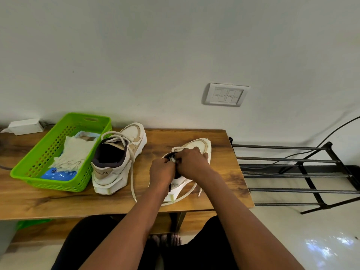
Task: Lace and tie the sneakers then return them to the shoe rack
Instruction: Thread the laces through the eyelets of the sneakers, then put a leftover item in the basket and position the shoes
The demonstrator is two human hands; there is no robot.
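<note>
Pinching the off-white lace (172, 158) of a white and tan sneaker (202, 145) with left hand (161, 170) and right hand (191, 162), both curled and touching. Sitting well right of the green plastic basket (48, 184), past a second matching sneaker (120, 162) beside it.

Hands: left hand (161, 170) and right hand (193, 162) meet over a white-and-tan sneaker (203, 147) near the worktop's (58, 203) right edge, both pinching its lace (172, 158) | Lace ends: trail loose toward the front edge | Second sneaker (118, 162): mid-worktop, loosely laced, just beside a green basket (48, 184) holding a cloth (75, 152) | Shoe rack (303, 172): black, beyond the right edge
</note>
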